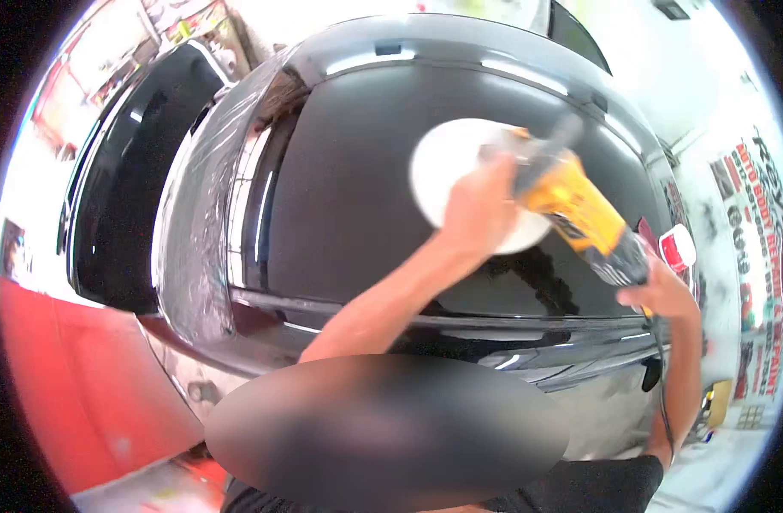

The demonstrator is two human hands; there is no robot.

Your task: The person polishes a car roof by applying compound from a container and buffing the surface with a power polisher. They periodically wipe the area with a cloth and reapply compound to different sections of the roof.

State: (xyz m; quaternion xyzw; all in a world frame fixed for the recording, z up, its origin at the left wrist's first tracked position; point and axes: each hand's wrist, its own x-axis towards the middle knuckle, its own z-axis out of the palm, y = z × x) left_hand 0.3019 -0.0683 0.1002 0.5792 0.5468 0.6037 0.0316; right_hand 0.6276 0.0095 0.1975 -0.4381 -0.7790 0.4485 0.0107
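Observation:
A yellow and black power polisher (584, 209) lies across the dark, glossy car roof (348, 162). Its round white pad (447, 171) rests on the roof and looks smeared by motion. My left hand (481, 201) is closed round the front of the tool, beside the pad, and partly hides it. At the tool's rear end, my right hand (665, 291) is wrapped round the black grip. A dark smeared patch (549, 286) shows on the roof below the pad.
A power cord (662, 385) hangs from the polisher along my right arm. Plastic sheeting (195, 231) covers the car's left part, near a black panel (135, 188). A white and red tub (678, 248) stands at the right. A lettered banner (759, 256) hangs beyond.

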